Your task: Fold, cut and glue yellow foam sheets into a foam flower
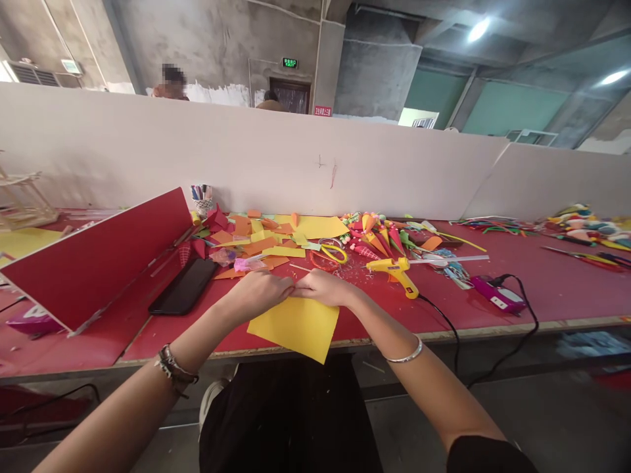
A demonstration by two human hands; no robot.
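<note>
A yellow sheet of paper or thin foam [298, 328] hangs partly over the table's front edge. Along its upper edge my left hand [263, 289] and my right hand [320, 288] meet, fingers closed and pressed together on it. A thin stick [300, 268] shows just beyond the fingertips; whether it is held is hard to see. Behind the hands lie yellow-handled scissors [335, 253] and orange and yellow scraps [261, 246]. To the right of my right hand rests a yellow glue gun [398, 272], and a black phone [183, 287] lies left of my left hand.
A red board [103, 256] leans at the left, near a pen cup [202, 200]. Small cone-shaped crafts [377, 236] are piled at the back. At the right sits a purple power strip [497, 294] with black cords. A pale partition [246, 157] closes off the back.
</note>
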